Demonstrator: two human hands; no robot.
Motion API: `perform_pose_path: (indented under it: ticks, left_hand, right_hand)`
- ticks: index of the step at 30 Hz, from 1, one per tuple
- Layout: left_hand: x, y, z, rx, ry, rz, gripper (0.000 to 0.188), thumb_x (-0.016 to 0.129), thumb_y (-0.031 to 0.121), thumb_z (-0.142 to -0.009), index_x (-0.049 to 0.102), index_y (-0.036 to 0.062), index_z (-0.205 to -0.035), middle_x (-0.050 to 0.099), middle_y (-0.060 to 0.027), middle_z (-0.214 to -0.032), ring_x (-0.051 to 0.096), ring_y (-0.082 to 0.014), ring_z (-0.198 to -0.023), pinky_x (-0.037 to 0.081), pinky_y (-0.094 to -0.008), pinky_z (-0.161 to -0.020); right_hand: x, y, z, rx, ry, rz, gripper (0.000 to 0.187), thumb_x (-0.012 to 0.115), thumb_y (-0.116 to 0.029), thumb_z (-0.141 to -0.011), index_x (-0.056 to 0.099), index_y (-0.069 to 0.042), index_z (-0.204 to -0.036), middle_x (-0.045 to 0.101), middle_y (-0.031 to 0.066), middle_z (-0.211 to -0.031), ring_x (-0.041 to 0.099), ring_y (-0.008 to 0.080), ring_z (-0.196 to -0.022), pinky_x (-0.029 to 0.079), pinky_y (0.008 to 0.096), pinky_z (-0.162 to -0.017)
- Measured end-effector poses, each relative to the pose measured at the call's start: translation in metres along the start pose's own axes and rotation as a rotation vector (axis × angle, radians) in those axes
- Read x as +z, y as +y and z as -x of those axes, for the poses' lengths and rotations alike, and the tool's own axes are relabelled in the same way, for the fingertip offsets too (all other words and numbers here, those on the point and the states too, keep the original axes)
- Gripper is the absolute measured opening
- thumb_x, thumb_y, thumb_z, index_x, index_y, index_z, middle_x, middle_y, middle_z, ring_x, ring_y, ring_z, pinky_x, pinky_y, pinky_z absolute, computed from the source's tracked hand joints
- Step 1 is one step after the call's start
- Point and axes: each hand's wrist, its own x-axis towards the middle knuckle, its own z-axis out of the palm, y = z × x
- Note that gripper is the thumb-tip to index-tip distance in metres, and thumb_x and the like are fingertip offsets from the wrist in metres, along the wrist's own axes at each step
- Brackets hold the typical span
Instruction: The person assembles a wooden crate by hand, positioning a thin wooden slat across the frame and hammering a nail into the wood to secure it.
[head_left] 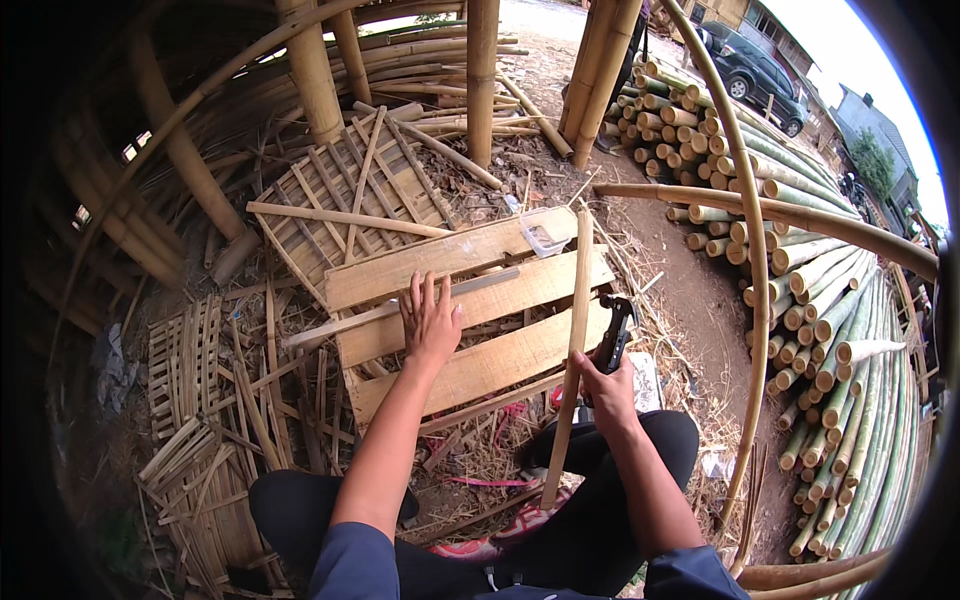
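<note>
My left hand (432, 318) rests with fingers stretched out on a thin wooden strip (370, 318) that crosses the wooden bench (455, 345) of pale planks in front of me. In my right hand (605, 385) is a black hand tool (615, 335) with a hooked-looking head; its exact kind is unclear. A longer, narrow wooden slat (575, 350) stands tilted against the bench's right end, its lower end between my legs, and my right thumb touches it. Near the far right corner of the planks lies a clear plastic container (543, 238).
Slatted bamboo panels (350, 190) lie beyond the bench, and bamboo offcuts (190, 450) litter the left. Upright bamboo posts (482, 80) rise at the back. Cut green poles (840, 340) are stacked at the right, behind a bent bamboo pole (755, 220). A dark car (755, 72) is parked farther off.
</note>
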Motion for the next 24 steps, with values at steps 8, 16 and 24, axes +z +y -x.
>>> perform_pose_path:
  ticks: [8, 16, 24]
  left_hand:
    - [0.029, -0.043, 0.003, -0.035, -0.239, -0.1, 0.061, 0.05, 0.041, -0.1, 0.039, 0.0107, -0.152, 0.027, -0.0151, -0.162, 0.02, -0.0342, -0.151, 0.007, -0.0602, -0.121]
    - [0.018, -0.054, 0.02, 0.041, -0.205, -0.073, 0.059, 0.05, 0.039, -0.1, 0.039, 0.0141, -0.153, 0.028, -0.0163, -0.161, 0.025, -0.0344, -0.149, 0.009, -0.0564, -0.123]
    - [0.007, -0.07, 0.025, 0.111, -0.218, -0.043, 0.055, 0.048, 0.034, -0.101, 0.04, 0.0154, -0.152, 0.031, -0.0148, -0.161, 0.026, -0.0335, -0.149, 0.013, -0.0539, -0.122]
  right_hand:
    - [0.007, 0.011, 0.001, 0.105, -0.057, 0.191, 0.032, 0.084, -0.02, -0.085, 0.056, -0.006, -0.096, 0.056, -0.0051, -0.071, 0.048, 0.0036, -0.059, 0.039, 0.0237, -0.05]
    - [0.015, 0.026, 0.002, 0.154, -0.119, 0.328, 0.037, 0.084, -0.022, -0.084, 0.064, -0.003, -0.107, 0.058, -0.0058, -0.075, 0.048, 0.0039, -0.064, 0.041, 0.0244, -0.055]
    - [0.027, 0.056, 0.003, 0.153, -0.078, 0.326, 0.03, 0.085, -0.018, -0.083, 0.059, -0.007, -0.094, 0.056, -0.0047, -0.071, 0.05, 0.0053, -0.061, 0.043, 0.0254, -0.054]
